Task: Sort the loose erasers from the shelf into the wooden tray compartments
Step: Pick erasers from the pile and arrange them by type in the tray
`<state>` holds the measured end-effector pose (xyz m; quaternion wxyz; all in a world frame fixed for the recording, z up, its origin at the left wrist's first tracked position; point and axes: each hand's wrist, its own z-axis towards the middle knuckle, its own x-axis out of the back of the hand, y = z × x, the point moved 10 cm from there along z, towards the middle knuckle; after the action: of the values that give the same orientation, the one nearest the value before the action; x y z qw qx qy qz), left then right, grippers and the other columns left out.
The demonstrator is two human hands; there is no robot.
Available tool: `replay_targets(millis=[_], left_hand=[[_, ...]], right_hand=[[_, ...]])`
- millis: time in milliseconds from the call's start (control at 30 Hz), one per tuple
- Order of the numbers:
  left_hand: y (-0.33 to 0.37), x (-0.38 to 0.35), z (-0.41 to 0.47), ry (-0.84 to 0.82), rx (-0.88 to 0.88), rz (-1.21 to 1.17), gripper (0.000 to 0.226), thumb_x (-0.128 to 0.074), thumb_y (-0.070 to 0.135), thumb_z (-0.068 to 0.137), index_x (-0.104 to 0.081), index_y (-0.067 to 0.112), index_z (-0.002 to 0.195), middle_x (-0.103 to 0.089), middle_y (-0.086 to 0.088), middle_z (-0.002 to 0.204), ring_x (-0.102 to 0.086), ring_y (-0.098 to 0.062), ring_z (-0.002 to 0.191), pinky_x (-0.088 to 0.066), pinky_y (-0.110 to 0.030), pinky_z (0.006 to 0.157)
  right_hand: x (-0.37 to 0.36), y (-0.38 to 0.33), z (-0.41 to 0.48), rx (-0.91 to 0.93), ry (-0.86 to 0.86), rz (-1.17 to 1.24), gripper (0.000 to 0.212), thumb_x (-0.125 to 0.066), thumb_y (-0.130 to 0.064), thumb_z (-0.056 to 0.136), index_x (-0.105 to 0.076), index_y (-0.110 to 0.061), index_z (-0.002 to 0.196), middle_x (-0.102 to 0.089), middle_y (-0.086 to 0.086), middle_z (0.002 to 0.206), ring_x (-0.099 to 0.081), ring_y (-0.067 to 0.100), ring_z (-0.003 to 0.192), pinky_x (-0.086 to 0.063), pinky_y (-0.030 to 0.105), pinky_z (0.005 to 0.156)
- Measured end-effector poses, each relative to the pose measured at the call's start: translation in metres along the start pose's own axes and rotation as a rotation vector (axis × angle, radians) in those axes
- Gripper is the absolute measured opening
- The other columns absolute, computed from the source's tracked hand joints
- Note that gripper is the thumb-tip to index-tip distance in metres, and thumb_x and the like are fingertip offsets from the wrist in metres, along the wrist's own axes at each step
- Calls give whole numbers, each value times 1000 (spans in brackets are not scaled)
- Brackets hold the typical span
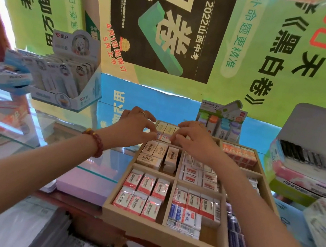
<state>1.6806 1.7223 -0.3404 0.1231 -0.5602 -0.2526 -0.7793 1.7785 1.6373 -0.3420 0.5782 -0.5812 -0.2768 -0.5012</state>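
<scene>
Left hand (138,123): fingers curled, tips down in the far-left compartment of the wooden tray (154,226). Ring (142,113) on one finger, bead bracelet (95,142) at the wrist.

Right hand (193,139): fingers curled likewise, tips close to the left's over the same compartment.

A small pink-printed eraser (164,138) lies between the two sets of fingertips. Cannot tell whether either hand grips it or only touches it.

Cream erasers (164,128) line that compartment's far side. Near-left compartment: pink 2B erasers (142,192) in two rows. Far-right compartment: orange erasers (238,153).

The tray sits at the shelf's near edge, right of middle. Pink pad (86,183) lies just beside the tray's left wall. Display box (67,84) stands toward the shelf's far-left corner.
</scene>
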Motion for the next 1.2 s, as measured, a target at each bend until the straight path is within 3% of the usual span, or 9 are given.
replay_targets(millis=[100, 200, 300, 433, 533, 700, 933, 1100, 1200], left_hand=[[19, 8, -20, 25, -84, -18, 19, -59, 37, 88, -65, 34, 105, -53, 12, 124, -38, -12, 119, -18, -28, 88], [32, 4, -36, -13, -116, 74, 24, -58, 41, 86, -62, 35, 109, -58, 10, 119, -42, -13, 118, -22, -32, 94], [33, -6, -46, -65, -68, 140, 30, -56, 47, 86, -59, 36, 114, -58, 8, 119, -44, -14, 116, -23, -34, 96], [27, -7, -58, -63, -41, 95, 32, -55, 46, 88, -58, 36, 118, -57, 13, 124, -46, -12, 116, -23, -33, 97], [26, -8, -63, -54, -46, 102, 33, -52, 43, 91, -57, 34, 122, -55, 14, 130, -46, -12, 120, -23, -33, 99], [28, -5, -64, -8, -38, 81, 30, -51, 37, 93, -59, 32, 122, -56, 13, 130, -46, -12, 121, -24, -33, 99], [37, -13, -68, 1, -89, 70, 30, -43, 31, 95, -56, 33, 122, -53, 11, 132, -43, -12, 123, -19, -35, 103], [35, -13, -67, -14, -67, 38, 28, -42, 31, 95, -57, 32, 120, -54, 8, 130, -44, -14, 121, -21, -33, 102], [37, -10, -65, 20, -68, 8, 29, -44, 29, 93, -57, 30, 119, -50, 5, 135, -38, -14, 126, -19, -33, 105]], right_hand=[[15, -4, -10, -8, -26, -174, 23, -59, -44, 89, -70, -28, 100, -52, 1, 116, -42, 21, 117, -39, 39, 98], [13, -14, -25, -76, -107, -385, 43, -62, -59, 80, -72, -22, 99, -57, 2, 104, -52, 20, 101, -51, 38, 85], [-2, -26, -36, -103, -153, -534, 47, -63, -54, 81, -64, -16, 107, -52, 3, 88, -55, 22, 93, -48, 31, 72], [-15, -28, -34, -163, -89, -544, 52, -63, -48, 83, -52, -22, 128, -57, 7, 114, -51, 25, 112, -46, 36, 77], [-21, -24, -29, -233, -76, -543, 44, -65, -44, 83, -56, -23, 121, -62, 2, 112, -57, 23, 107, -44, 33, 71], [-17, -22, -23, -419, -83, -477, 22, -55, -13, 91, -58, -16, 112, -60, 0, 103, -58, 19, 101, -38, 28, 71], [-26, -9, -20, -378, -107, -547, 39, -61, -28, 91, -52, -30, 129, -62, -2, 117, -59, 19, 107, -36, 29, 62], [-25, -13, -20, -309, -126, -580, 38, -66, -38, 86, -55, -29, 122, -62, -3, 104, -60, 19, 100, -35, 28, 52], [-20, -6, -35, -307, -287, -277, 40, -71, -56, 75, -48, -23, 80, -46, -3, 73, -49, 16, 78, -41, 31, 65]])
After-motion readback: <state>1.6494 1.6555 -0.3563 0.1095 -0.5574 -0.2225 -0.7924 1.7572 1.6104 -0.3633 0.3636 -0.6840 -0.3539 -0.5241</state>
